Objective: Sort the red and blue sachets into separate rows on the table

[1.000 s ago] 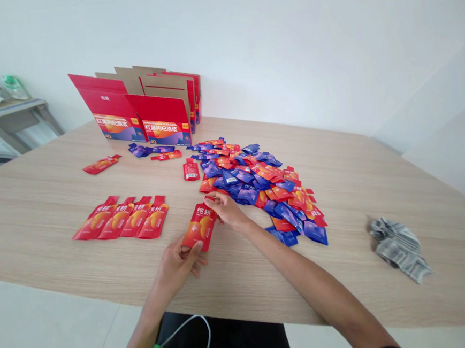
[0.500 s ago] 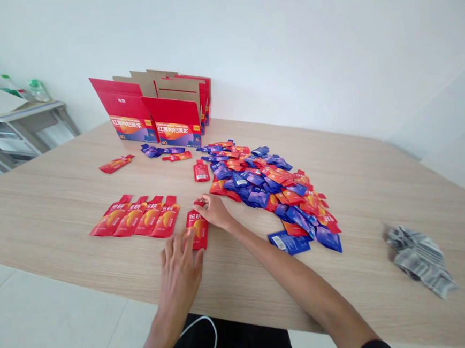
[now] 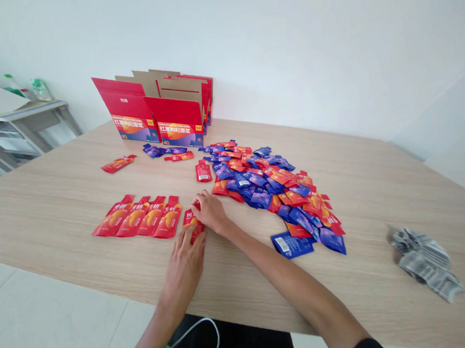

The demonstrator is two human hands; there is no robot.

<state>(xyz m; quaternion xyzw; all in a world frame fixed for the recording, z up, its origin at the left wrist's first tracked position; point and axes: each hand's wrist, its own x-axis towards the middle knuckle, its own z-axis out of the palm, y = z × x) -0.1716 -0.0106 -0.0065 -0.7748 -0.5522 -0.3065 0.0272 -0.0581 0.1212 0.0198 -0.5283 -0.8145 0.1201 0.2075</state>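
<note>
A red spouted pouch (image 3: 189, 218) lies between my hands on the table, partly hidden by fingers. My right hand (image 3: 210, 211) is closed at its upper right edge, fingertips pinched near the neck. From below, my left hand (image 3: 186, 259) grips its lower part, fingers curled over it. Just left, several red pouches (image 3: 152, 219) lie face up in an overlapping row, necks pointing away from me. Beyond my right hand, one red pouch (image 3: 203, 172) shows its barcode side.
A heap of red and blue pouches (image 3: 265, 179) spreads to the right. Open red cartons (image 3: 179, 122) stand at the back, with a few loose pouches (image 3: 162, 151) before them. A striped grey cloth (image 3: 424, 261) lies far right. A white cable (image 3: 212, 328) hangs by my lap.
My left hand's fingers have curled in around the pouch's lower part. The pouch has tilted and shifted slightly toward the row, and my right hand covers more of it.
</note>
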